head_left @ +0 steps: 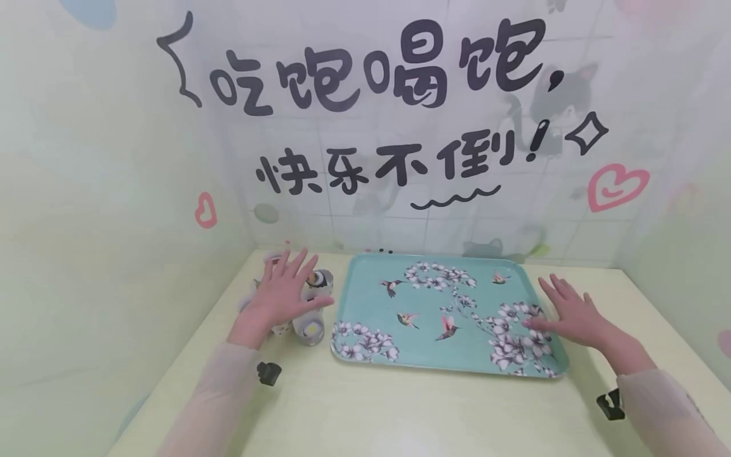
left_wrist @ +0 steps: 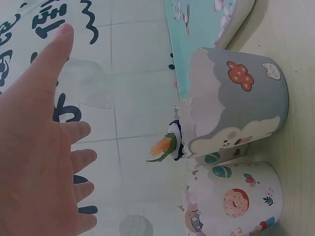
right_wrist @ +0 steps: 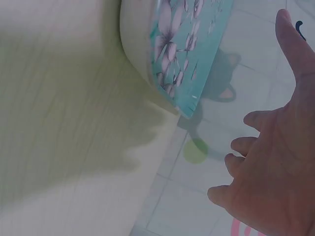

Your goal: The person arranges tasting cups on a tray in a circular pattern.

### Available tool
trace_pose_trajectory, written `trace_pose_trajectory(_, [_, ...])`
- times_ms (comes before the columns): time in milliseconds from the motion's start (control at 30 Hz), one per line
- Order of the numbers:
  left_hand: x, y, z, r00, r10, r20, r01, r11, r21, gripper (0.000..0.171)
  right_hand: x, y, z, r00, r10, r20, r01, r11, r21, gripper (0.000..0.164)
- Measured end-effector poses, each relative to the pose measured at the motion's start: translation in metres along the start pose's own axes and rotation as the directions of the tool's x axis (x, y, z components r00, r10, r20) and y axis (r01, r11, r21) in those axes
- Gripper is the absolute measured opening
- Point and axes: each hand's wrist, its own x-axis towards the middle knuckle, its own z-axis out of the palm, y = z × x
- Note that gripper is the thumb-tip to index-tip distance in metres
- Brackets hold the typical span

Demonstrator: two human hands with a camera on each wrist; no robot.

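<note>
On the pale table [head_left: 400,412], a flowered teal tray [head_left: 365,304] lies flat near the back wall [head_left: 297,228], with a cluster of paper cups just beside its left side. The left wrist view shows a grey cup [left_wrist: 251,105] and a white cup [left_wrist: 268,189] upright, close together, with a piece of sushi [left_wrist: 172,142] poking above the rims; the left hand hides part of the group, so I cannot count them.

The left hand [head_left: 283,298], fingers spread and holding nothing, hovers over the cups. The right hand [head_left: 577,317], spread and empty too, hangs by the tray's right edge without gripping it.

The likeliest trouble is a tipped cup: if the left hand comes down low or sideways, a finger could catch a rim, knock one cup into its neighbour and spill the food. The paper walls would probably crumple under a hard squeeze. A leftward shove from the right hand might slide the tray into the cups.
</note>
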Motion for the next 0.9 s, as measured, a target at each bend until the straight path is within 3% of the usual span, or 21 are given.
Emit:
trace_pose_trajectory(433, [-0.004, -0.001, 0.004, 1.0, 0.012, 0.003, -0.012, 1.0, -0.006, 0.099, -0.001, 0.002, 0.015, 0.998, 0.002, 0.055, -0.009, 0.992, 0.124, 0.115])
trace_pose_trajectory(900, [-0.006, -0.003, -0.004, 1.0, 0.014, 0.0, -0.014, 1.0, -0.02, 0.098, -0.001, -0.002, 0.02, 0.99, 0.008, 0.139, -0.035, 0.981, 0.191, 0.114])
